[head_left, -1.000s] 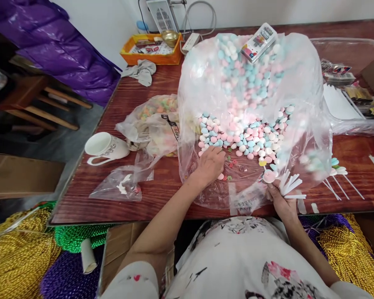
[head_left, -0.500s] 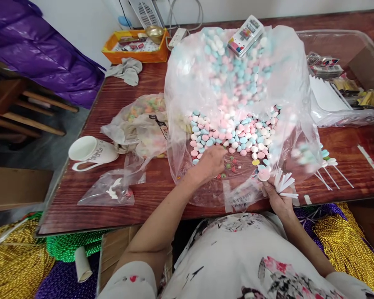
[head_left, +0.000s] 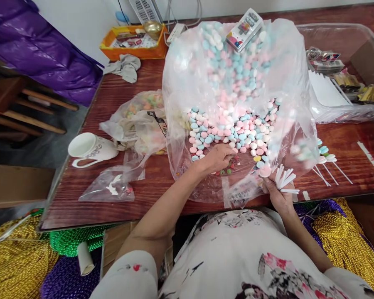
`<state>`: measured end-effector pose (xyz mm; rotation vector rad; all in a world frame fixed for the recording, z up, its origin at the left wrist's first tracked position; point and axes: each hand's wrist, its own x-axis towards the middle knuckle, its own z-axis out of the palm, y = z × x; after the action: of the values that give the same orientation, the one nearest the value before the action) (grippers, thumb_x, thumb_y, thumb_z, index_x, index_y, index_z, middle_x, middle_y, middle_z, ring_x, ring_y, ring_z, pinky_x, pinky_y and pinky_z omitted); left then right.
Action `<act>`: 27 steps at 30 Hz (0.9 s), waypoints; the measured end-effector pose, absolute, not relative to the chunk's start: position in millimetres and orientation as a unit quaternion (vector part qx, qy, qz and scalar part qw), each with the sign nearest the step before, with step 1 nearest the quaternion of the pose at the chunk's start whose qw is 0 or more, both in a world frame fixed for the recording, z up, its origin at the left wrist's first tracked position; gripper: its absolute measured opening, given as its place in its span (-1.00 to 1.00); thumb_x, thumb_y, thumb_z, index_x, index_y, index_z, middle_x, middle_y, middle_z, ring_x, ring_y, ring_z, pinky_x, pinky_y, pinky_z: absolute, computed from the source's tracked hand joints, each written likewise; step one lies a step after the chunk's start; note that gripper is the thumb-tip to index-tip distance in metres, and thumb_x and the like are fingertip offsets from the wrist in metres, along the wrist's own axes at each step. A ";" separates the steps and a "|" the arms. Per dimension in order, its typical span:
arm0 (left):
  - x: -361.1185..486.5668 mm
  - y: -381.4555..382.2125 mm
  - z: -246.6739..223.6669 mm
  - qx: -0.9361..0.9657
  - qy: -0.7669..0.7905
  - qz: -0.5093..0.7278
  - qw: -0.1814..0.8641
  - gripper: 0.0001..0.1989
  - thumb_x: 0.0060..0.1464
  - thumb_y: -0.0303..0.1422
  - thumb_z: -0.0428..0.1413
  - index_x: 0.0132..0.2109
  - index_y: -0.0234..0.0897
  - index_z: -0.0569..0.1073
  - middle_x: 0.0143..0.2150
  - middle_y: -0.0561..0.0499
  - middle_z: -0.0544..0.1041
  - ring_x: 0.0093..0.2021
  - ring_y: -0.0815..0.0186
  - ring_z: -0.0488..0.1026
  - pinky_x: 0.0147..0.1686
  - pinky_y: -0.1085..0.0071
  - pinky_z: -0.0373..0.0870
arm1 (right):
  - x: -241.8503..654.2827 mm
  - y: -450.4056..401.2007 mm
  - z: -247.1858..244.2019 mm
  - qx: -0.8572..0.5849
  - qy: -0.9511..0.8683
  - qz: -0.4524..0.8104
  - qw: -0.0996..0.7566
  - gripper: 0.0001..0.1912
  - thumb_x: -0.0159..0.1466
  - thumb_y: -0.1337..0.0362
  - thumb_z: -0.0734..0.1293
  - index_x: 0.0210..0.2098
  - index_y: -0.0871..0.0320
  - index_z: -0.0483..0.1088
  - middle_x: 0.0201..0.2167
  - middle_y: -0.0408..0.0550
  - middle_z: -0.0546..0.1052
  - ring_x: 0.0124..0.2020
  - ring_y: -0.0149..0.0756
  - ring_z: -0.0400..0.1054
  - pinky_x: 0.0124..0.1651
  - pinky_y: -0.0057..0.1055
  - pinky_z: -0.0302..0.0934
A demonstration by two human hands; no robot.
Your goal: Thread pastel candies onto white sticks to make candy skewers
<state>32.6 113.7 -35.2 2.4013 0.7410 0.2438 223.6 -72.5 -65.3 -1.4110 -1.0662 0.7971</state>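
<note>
Pink, blue and white candies (head_left: 218, 128) spill from a large clear plastic bag (head_left: 187, 79) on the table. My left hand (head_left: 216, 158) is over the front of the pile, its fingers bent down at small red and green pieces (head_left: 227, 170); whether it pinches one cannot be made out. At the bag's front right corner, my right hand (head_left: 277, 193) is closed on a bunch of white sticks (head_left: 285, 178), with a round pink candy (head_left: 264, 170) at its fingertips. Several candies on sticks (head_left: 330, 158) lie right of it.
A white mug (head_left: 92, 148) and bags of candy (head_left: 140, 124) stand at the left. Behind them are a grey cloth (head_left: 124, 67) and an orange tray (head_left: 137, 52). A clear bin (head_left: 345, 112) sits at the right; a boxed pack (head_left: 244, 30) rests on the big bag.
My left hand has moved slightly right over the small red and green pieces. My right hand keeps its hold on the sticks. The view has shifted slightly.
</note>
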 end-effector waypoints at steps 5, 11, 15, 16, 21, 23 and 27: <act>51.8 107.8 -37.0 0.944 0.229 0.044 0.235 -0.73 0.24 -0.38 -0.01 -0.30 -0.33 0.57 -0.30 -0.11 0.47 -0.22 0.22 0.39 -0.15 0.31 0.33 | 215.6 -71.5 -60.1 -0.593 -0.447 0.366 0.560 -0.63 0.30 0.10 0.36 -0.58 0.12 0.37 -0.65 -0.20 0.27 -0.57 -0.40 0.09 -0.45 -0.37 0.01; 37.8 86.4 -34.4 0.951 0.251 0.004 0.183 -0.79 0.16 -0.51 0.01 -0.31 -0.38 0.54 -0.23 -0.15 0.47 -0.16 0.18 0.38 -0.06 0.26 0.34 | 219.0 -73.2 -51.1 -0.596 -0.481 0.338 0.547 -0.65 0.32 0.14 0.33 -0.56 0.12 0.38 -0.64 -0.20 0.28 -0.54 -0.39 0.11 -0.40 -0.36 0.04; 5.1 61.8 -28.6 0.953 0.251 0.039 0.162 -0.80 0.15 -0.53 -0.01 -0.22 -0.34 0.52 -0.17 -0.15 0.47 -0.11 0.16 0.37 -0.08 0.27 0.34 | 219.9 -74.4 -52.1 -0.599 -0.476 0.359 0.534 -0.60 0.30 0.12 0.35 -0.61 0.12 0.33 -0.64 -0.19 0.28 -0.54 -0.38 0.11 -0.41 -0.36 0.02; -3.5 54.0 -29.4 0.949 0.269 0.061 0.156 -0.80 0.18 -0.53 -0.01 -0.19 -0.33 0.52 -0.16 -0.14 0.48 -0.10 0.17 0.36 -0.08 0.27 0.34 | 219.4 -74.3 -52.9 -0.600 -0.477 0.360 0.532 -0.60 0.30 0.12 0.35 -0.61 0.12 0.32 -0.64 -0.20 0.28 -0.54 -0.38 0.10 -0.41 -0.36 0.01; -34.0 10.0 -48.3 0.906 0.366 0.138 0.162 -0.77 0.26 -0.47 -0.05 -0.22 -0.32 0.51 -0.27 -0.10 0.48 -0.20 0.24 0.39 -0.16 0.33 0.36 | 215.5 -69.9 -52.4 -0.603 -0.497 0.344 0.521 -0.63 0.33 0.16 0.32 -0.57 0.14 0.34 -0.62 -0.21 0.27 -0.53 -0.40 0.09 -0.40 -0.38 0.01; -35.6 -0.2 -53.3 0.907 0.359 0.134 0.175 -0.78 0.26 -0.47 -0.05 -0.24 -0.32 0.51 -0.31 -0.08 0.49 -0.23 0.25 0.40 -0.19 0.35 0.36 | 212.5 -66.0 -49.4 -0.596 -0.509 0.346 0.516 -0.63 0.35 0.15 0.31 -0.56 0.14 0.33 -0.63 -0.22 0.25 -0.53 -0.41 0.09 -0.41 -0.39 0.01; -19.8 9.7 -44.7 0.904 0.378 0.127 0.152 -0.78 0.24 -0.47 -0.04 -0.21 -0.31 0.52 -0.31 -0.08 0.49 -0.24 0.24 0.41 -0.22 0.33 0.35 | 201.7 -59.0 -44.2 -0.579 -0.524 0.342 0.522 -0.61 0.35 0.13 0.31 -0.56 0.15 0.28 -0.63 -0.23 0.22 -0.54 -0.43 0.06 -0.43 -0.40 -0.02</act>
<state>-19.8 9.7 -44.7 2.5955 1.0845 0.3632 201.7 -59.0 -44.2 -1.3879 -1.2554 0.8188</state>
